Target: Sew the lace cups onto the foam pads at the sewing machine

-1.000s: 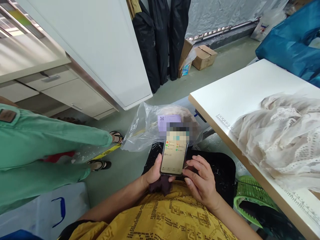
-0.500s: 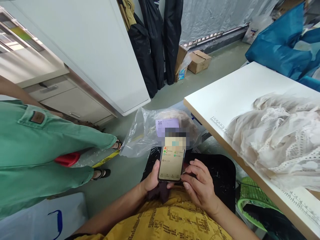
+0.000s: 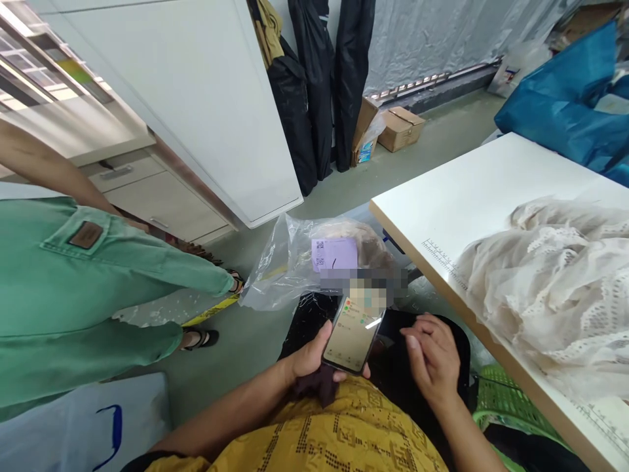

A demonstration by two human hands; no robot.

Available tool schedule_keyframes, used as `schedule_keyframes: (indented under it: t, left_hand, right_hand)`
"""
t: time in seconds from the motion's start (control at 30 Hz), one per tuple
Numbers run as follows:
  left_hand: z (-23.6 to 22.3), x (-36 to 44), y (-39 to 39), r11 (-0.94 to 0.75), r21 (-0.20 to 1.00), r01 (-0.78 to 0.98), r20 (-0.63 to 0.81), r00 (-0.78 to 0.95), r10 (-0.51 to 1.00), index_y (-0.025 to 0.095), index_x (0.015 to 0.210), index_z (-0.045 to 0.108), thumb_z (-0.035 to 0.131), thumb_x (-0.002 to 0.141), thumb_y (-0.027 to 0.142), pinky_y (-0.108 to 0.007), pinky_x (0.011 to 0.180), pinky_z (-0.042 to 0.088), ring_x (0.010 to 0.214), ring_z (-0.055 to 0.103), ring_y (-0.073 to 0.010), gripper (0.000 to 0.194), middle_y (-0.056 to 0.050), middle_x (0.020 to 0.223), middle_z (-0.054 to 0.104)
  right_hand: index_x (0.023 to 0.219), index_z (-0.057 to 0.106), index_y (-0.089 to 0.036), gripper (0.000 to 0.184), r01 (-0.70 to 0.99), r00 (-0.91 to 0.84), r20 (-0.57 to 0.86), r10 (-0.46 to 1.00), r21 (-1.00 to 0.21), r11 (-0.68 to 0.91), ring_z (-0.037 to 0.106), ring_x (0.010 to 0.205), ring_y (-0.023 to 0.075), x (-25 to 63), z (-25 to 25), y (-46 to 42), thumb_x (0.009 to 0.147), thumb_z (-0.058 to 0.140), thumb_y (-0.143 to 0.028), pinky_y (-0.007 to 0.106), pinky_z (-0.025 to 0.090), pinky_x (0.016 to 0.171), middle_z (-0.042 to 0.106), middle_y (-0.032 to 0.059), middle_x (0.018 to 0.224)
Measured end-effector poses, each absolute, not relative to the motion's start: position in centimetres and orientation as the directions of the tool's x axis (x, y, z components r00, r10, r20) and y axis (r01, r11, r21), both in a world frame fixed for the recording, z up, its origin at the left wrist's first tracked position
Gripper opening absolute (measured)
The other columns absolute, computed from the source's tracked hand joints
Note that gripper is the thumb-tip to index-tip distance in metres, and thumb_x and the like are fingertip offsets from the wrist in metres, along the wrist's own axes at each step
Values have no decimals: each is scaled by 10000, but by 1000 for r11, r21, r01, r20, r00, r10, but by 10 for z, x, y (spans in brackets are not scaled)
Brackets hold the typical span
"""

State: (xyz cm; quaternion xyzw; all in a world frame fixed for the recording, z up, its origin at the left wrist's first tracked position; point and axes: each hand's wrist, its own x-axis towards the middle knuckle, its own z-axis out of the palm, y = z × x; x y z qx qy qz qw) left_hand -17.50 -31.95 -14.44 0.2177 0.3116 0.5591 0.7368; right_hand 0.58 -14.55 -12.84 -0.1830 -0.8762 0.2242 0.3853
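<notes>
In the head view a smartphone [image 3: 351, 337] with a lit screen lies tilted in my left hand [image 3: 314, 354]. My left thumb rests along its side and the fingertips show under its lower edge. Off to the phone's right, my right hand [image 3: 435, 357] hovers apart from it, holding nothing, its fingers loosely bent. Beyond the phone sits a clear plastic bag [image 3: 280, 269] with pale fabric inside and a purple slip [image 3: 335, 254] on it. A blurred patch covers the phone's top.
At right stands a white table [image 3: 496, 174] bearing a heap of white lace fabric [image 3: 565, 269], with a green basket [image 3: 511, 396] below. On the left is a person in green trousers [image 3: 132, 255], near a white cabinet [image 3: 196, 98]. A translucent bin [image 3: 54, 419] stands lower left.
My right hand has moved away from the phone to the right. The phone in my left hand has shifted right and tilted. The view has shifted slightly.
</notes>
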Motion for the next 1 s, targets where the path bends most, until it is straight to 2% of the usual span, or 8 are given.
schedule_keyframes:
  t: [0.07,0.13,0.23,0.3,0.43,0.6,0.87,1.0]
  left_hand:
    - [-145,-175,-317,313,671,-672,-223,220,950,53,1226,569,81,863,768,-234,493,262,511,387,-94,939,-165,900,660]
    - [-145,-176,-315,326,676,-660,-214,248,945,47,1200,587,69,853,779,-237,487,257,504,375,-92,962,-177,935,658]
    - [-144,-177,-310,356,680,-642,-210,295,932,53,1173,603,40,836,792,-240,469,237,492,336,-89,988,-177,957,654]
    - [-143,-177,-307,369,676,-638,-209,315,926,57,1141,622,5,822,798,-242,457,220,483,314,-89,1016,-169,940,653]
    - [-145,-177,-301,373,644,-669,-203,320,925,73,1052,652,-2,803,819,-243,450,214,479,302,-91,1023,-145,889,647]
    - [-150,-180,-295,369,640,-674,-169,345,923,74,1058,654,104,808,836,-249,464,204,478,300,-99,972,-111,756,628]
    - [-150,-187,-283,356,623,-696,-125,360,924,98,896,677,154,783,862,-263,453,218,449,288,-102,933,-31,599,500]
    - [-150,-191,-277,347,615,-708,-110,359,927,111,886,670,165,791,857,-261,450,209,443,296,-99,906,-13,581,487]
  right_hand:
    - [895,684,-192,164,285,-648,502,573,-538,794,587,897,216,25,-150,-122,889,526,-233,412,486,842,608,54,862]
    - [916,692,-176,293,463,-674,327,663,-513,723,598,912,239,50,-180,-101,921,466,-362,420,484,848,640,88,921]
    - [1002,689,-117,610,735,-579,74,812,-385,559,556,1095,340,91,-233,-80,876,346,-605,506,451,928,626,193,1116]
    - [1103,659,-89,740,830,-508,-87,857,-314,461,473,1228,376,113,-266,-75,842,274,-665,546,419,970,573,230,1220]
    - [1270,566,-89,803,882,-418,-161,894,-305,358,336,1359,359,127,-299,-73,821,246,-672,547,326,1074,465,221,1369]
    - [1339,496,-23,918,892,-399,-182,899,-305,335,342,1354,370,116,-297,-63,771,261,-705,508,248,1134,455,241,1378]
    - [1358,459,-30,882,911,-371,-229,900,-278,305,424,1290,404,113,-300,-53,774,318,-675,532,365,1051,492,250,1353]
    - [1370,444,-4,898,915,-381,-217,899,-226,334,395,1313,413,112,-300,-53,785,291,-668,533,351,1061,476,263,1362]
